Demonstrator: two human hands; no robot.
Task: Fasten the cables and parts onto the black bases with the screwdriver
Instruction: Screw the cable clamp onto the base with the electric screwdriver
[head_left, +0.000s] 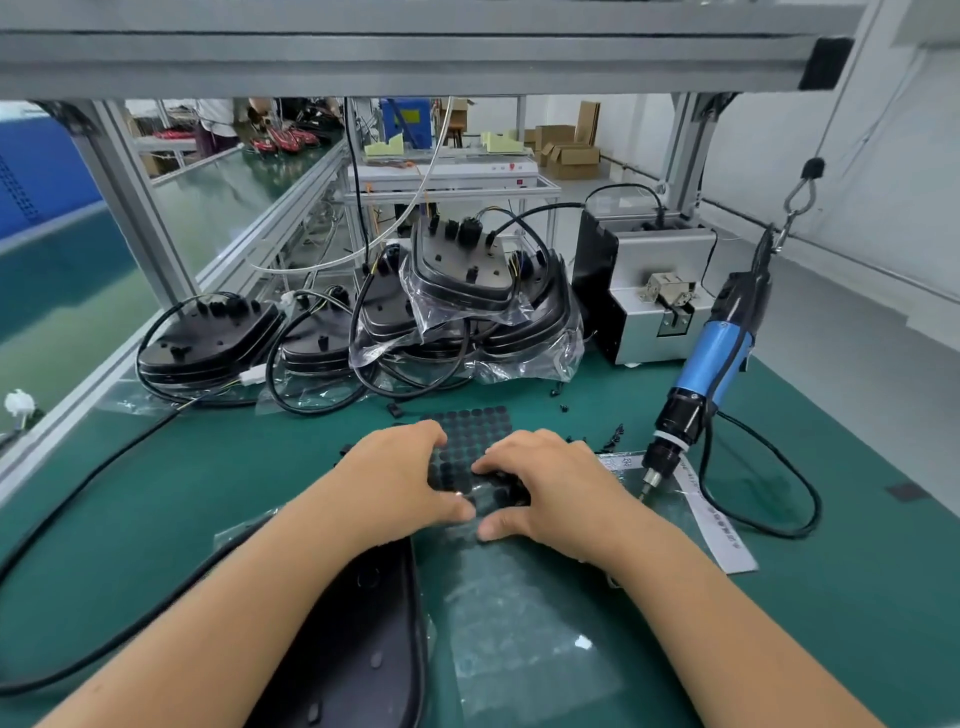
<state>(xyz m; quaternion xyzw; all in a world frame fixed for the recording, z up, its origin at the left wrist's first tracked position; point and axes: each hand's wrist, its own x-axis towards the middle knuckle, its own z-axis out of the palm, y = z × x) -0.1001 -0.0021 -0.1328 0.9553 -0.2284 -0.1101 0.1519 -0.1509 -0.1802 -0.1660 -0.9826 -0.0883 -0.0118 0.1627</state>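
Note:
A sheet of round black pads lies on the green mat in front of me. My left hand rests on its left side with fingers curled over the sheet. My right hand pinches at the sheet's near right corner, fingertips bent onto the pads. A black base lies in a clear bag under my left forearm. The blue electric screwdriver hangs from a hook at the right, tip down near the mat, with neither hand on it. Several black bases with cables are piled at the back.
A grey screw feeder box stands at the back right. Loose black screws lie near the screwdriver tip. A clear plastic bag and a white label strip lie on the mat. A long black cable runs across the left.

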